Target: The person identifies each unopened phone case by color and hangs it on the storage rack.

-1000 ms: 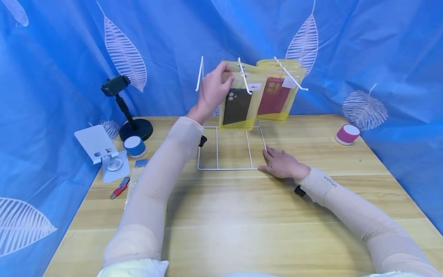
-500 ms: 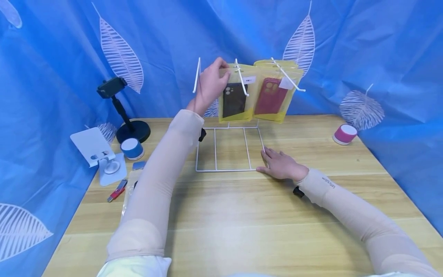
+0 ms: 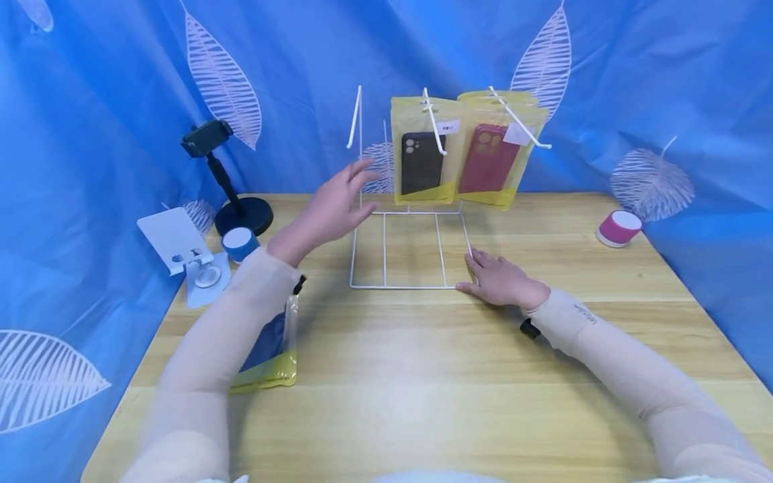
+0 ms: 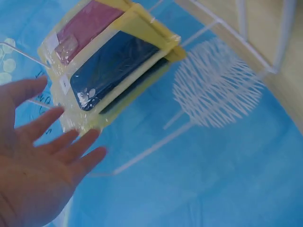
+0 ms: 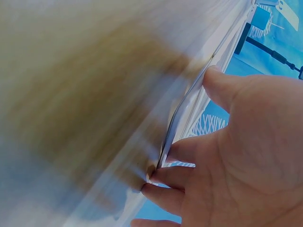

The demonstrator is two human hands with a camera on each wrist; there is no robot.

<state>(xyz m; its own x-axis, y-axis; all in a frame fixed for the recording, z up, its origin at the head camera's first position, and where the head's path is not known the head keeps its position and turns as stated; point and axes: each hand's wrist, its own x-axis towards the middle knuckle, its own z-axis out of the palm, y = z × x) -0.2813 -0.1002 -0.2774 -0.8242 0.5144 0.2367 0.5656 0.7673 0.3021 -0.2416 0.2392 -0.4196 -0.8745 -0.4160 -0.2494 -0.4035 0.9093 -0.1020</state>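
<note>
A white wire display rack stands on the table. From its middle prong hangs a clear, yellow-edged pouch with a black phone case. Another pouch with a dark red phone case hangs on the right prong. My left hand is in the air left of the black-case pouch, fingers spread and holding nothing. In the left wrist view, the pouches show beyond its fingertips. My right hand rests at the rack base's front right corner. Its thumb and fingertips touch the wire.
A pouch with a dark blue item lies partly under my left forearm. Behind it are a white phone stand, a blue round speaker-like object and a black phone holder. A pink round one sits far right.
My left hand has let go of the black-case pouch's top and moved down and left. The pouch now hangs freely on the middle prong. My right hand stays at the rack's corner.
</note>
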